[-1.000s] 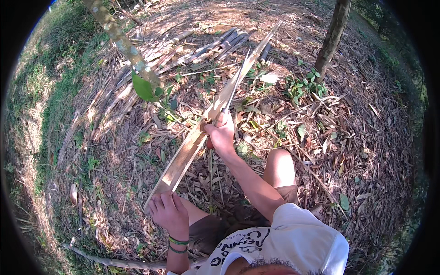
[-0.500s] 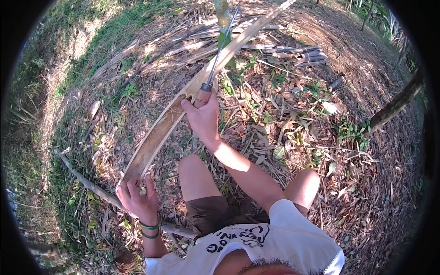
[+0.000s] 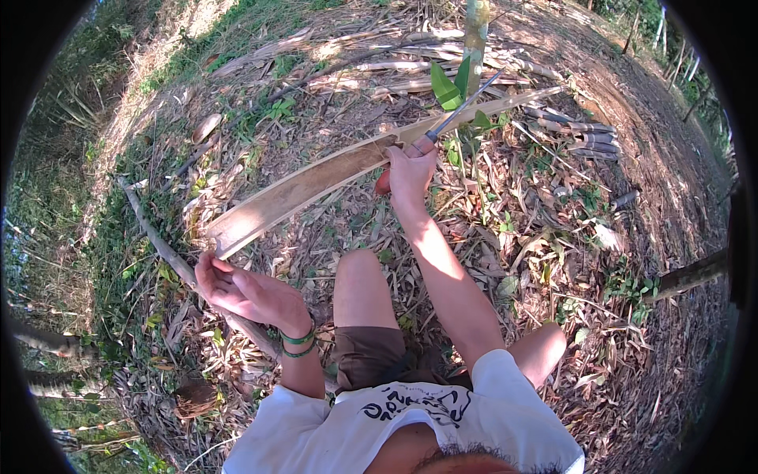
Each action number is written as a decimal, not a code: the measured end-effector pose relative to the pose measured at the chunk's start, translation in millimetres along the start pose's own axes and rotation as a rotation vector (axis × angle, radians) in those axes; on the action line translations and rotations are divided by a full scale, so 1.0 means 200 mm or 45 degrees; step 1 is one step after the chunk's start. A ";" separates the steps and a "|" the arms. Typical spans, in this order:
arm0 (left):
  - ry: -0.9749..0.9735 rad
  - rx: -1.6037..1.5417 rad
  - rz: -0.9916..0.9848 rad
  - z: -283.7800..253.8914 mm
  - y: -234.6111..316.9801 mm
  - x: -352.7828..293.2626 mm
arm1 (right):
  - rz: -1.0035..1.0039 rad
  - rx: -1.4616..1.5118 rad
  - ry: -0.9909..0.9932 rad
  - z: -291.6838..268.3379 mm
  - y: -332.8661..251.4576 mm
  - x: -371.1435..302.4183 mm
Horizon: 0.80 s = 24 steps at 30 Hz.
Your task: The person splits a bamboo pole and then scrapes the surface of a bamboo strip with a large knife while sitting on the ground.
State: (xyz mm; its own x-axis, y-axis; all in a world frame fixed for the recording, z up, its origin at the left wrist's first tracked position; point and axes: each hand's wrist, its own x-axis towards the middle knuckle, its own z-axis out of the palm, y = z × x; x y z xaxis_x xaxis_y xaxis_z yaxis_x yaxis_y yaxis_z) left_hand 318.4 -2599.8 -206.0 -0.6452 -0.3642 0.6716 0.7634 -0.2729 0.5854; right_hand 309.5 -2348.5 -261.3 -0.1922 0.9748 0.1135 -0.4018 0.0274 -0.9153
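A long, trough-shaped piece of split bamboo [image 3: 308, 180] slants across in front of me, its hollow side up and its narrow end far right. My right hand [image 3: 412, 172] is closed round a long-bladed knife [image 3: 454, 118], with the thumb against the bamboo's edge. The reddish-brown butt of the handle shows beside the palm, and the thin blade points up and away over the bamboo. My left hand [image 3: 251, 296] is at the wide near end, palm turned up, fingers loosely bent and apart. Its fingertips are at that end; whether they touch it, I cannot tell.
Behind the bamboo's far part stands a thin trunk [image 3: 476, 43] with green leaves. Cut stalks [image 3: 584, 138] lie in a pile at the far right. A fallen branch [image 3: 162, 245] runs along my left. Dry leaves cover the ground, and a leaning trunk [image 3: 691, 276] stands at the right.
The bamboo has swung to a flatter slant, its far end moving right and down. My right hand moved right with the knife. My left hand loosened from the near end and turned palm up.
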 end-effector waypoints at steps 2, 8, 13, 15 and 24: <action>0.131 0.117 -0.050 0.08 0.03 -0.08 | 0.061 0.134 0.006 0.03 -0.02 -0.02; -0.094 -0.313 -0.520 0.25 0.10 -0.17 | 0.082 0.192 0.011 -0.04 -0.12 0.03; -0.089 -0.185 -0.563 0.60 0.02 -0.10 | -0.010 0.178 -0.151 -0.13 -0.18 0.13; -0.141 -0.228 -0.425 0.64 -0.07 -0.05 | 0.252 0.321 -0.258 -0.26 -0.38 0.07; -0.308 -0.472 0.076 1.27 0.11 0.29 | -0.134 -0.057 -0.231 -0.78 -0.86 0.03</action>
State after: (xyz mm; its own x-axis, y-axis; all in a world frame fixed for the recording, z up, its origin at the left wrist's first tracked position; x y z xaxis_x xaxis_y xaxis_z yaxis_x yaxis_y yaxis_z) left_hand 289.5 -2399.9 -38.9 -0.5547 -0.1821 0.8119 0.7301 -0.5745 0.3700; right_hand 517.9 -2313.2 -163.9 -0.3112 0.9102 0.2732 -0.3890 0.1403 -0.9105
